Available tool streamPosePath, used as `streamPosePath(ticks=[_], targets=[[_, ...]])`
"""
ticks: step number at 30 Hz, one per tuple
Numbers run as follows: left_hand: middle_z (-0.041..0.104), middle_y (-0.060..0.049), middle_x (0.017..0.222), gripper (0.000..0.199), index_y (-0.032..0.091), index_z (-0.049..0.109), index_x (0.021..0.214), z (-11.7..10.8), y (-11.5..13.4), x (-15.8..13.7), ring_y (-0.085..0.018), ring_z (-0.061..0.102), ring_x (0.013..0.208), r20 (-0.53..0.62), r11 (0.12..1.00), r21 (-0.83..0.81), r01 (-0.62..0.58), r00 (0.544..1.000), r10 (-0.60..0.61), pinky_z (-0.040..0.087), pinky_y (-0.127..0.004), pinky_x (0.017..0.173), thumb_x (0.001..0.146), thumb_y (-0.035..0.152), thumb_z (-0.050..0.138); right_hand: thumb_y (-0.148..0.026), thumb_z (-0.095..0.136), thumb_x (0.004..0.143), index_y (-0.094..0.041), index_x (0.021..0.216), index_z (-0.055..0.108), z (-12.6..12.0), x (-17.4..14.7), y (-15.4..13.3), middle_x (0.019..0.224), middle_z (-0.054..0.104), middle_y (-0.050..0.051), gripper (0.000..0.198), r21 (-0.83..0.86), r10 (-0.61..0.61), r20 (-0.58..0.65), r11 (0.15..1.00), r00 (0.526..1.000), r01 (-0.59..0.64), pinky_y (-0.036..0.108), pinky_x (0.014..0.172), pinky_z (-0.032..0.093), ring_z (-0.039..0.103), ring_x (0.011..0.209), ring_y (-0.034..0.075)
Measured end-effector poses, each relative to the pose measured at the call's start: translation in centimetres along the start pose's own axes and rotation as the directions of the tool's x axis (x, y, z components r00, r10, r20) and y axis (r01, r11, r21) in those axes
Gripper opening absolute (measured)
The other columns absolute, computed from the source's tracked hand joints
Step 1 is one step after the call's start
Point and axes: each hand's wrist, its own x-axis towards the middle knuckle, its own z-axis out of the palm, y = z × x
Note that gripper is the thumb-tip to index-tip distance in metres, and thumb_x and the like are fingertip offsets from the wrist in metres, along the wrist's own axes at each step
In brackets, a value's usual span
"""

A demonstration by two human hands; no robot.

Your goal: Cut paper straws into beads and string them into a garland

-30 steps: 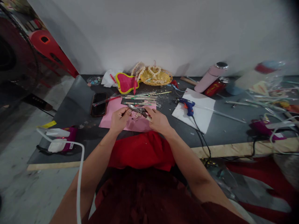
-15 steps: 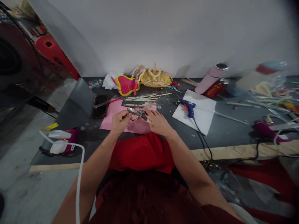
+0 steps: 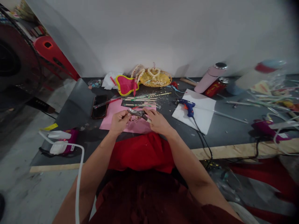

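My right hand [image 3: 159,120] is wrapped round the handles of a pair of pruning shears [image 3: 139,113], whose metal jaws point left. At the tip of the jaws my left hand [image 3: 120,120] is closed in a pinch; what sits between its fingertips is too small to make out. Both hands are held over a pink sheet [image 3: 107,119] with small pale pieces on it. Beyond them lie several thin printed sticks [image 3: 140,99], with pale crumbs scattered to their right.
A phone [image 3: 99,107] lies at left. Behind stand a yellow basket [image 3: 161,81] and a pink-and-yellow fan-shaped piece [image 3: 126,85]. A blue glue gun [image 3: 188,107] rests on a white board [image 3: 203,119]. Farther right are a pink flask [image 3: 211,77], a red can [image 3: 216,87] and power strips.
The shears' blades look turned slightly in my hands, with the bright blade face less visible. Both hands stay in nearly the same place, and the view shifts very slightly.
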Motion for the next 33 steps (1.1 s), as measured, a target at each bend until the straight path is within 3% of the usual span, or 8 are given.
streamPosePath(ticks=[10, 13, 17, 22, 28, 33], targets=[[0.049, 0.003, 0.049, 0.029, 0.016, 0.059, 0.063, 0.32, 0.21, 0.0, -0.007, 0.039, 0.044, -0.04, 0.997, 0.081, 0.015, 0.999, -0.012, 0.028, -0.019, 0.044, 0.086, 0.033, 0.053, -0.023, 0.042, 0.09, -0.028, 0.142, 0.033, -0.18, -0.29, -0.29, 0.113, 0.061, 0.009, 0.053, -0.04, 0.064, -0.002, 0.997, 0.998, -0.064, 0.03, 0.079, 0.045, 0.06, 0.098, 0.022], [0.055, 0.001, 0.054, 0.028, 0.016, 0.06, 0.065, 0.48, 0.55, 0.0, -0.008, 0.043, 0.048, -0.057, 0.991, 0.131, 0.004, 0.998, 0.004, 0.032, -0.019, 0.046, 0.086, 0.032, 0.052, -0.022, 0.043, 0.089, -0.029, 0.142, 0.033, -0.26, -0.34, -0.44, 0.114, 0.061, 0.008, 0.055, -0.043, 0.102, -0.009, 0.994, 0.995, -0.102, 0.03, 0.076, 0.045, 0.06, 0.097, 0.022], [0.064, 0.0, 0.063, 0.018, 0.016, 0.066, 0.072, 0.56, 0.91, 0.03, -0.01, 0.052, 0.057, -0.076, 0.981, 0.192, -0.026, 0.996, 0.042, 0.038, -0.02, 0.053, 0.082, 0.028, 0.057, -0.016, 0.048, 0.082, -0.028, 0.144, 0.03, -0.32, -0.27, -0.4, 0.12, 0.059, 0.009, 0.065, -0.038, 0.102, -0.004, 0.994, 0.995, -0.102, 0.031, 0.078, 0.045, 0.058, 0.102, 0.023], [0.06, 0.001, 0.054, 0.022, 0.016, 0.068, 0.073, 0.22, 0.64, -0.02, -0.008, 0.047, 0.045, -0.057, 0.988, 0.152, 0.003, 0.998, 0.005, 0.035, -0.019, 0.046, 0.083, 0.029, 0.055, -0.013, 0.049, 0.076, -0.025, 0.148, 0.022, -0.29, -0.21, -0.24, 0.128, 0.054, 0.011, 0.078, -0.023, 0.041, 0.025, 0.999, 0.999, -0.04, 0.036, 0.087, 0.043, 0.053, 0.112, 0.026], [0.061, 0.0, 0.056, 0.022, 0.016, 0.067, 0.068, -0.12, 0.78, 0.06, -0.008, 0.048, 0.046, -0.005, 0.993, 0.115, -0.024, 1.0, 0.024, 0.035, -0.019, 0.045, 0.083, 0.028, 0.056, -0.014, 0.048, 0.078, -0.025, 0.148, 0.022, -0.19, -0.15, -0.02, 0.129, 0.052, 0.012, 0.076, -0.02, 0.025, 0.023, 0.999, 0.999, -0.024, 0.037, 0.09, 0.042, 0.051, 0.114, 0.025], [0.061, 0.0, 0.056, 0.023, 0.016, 0.067, 0.067, -0.17, 0.82, -0.01, -0.009, 0.052, 0.051, -0.024, 0.991, 0.128, -0.021, 0.999, 0.025, 0.034, -0.019, 0.046, 0.083, 0.028, 0.055, -0.02, 0.045, 0.087, -0.027, 0.144, 0.031, -0.11, -0.18, -0.38, 0.119, 0.058, 0.01, 0.06, -0.034, 0.041, -0.026, 0.999, 0.999, -0.042, 0.033, 0.086, 0.044, 0.057, 0.105, 0.023]])
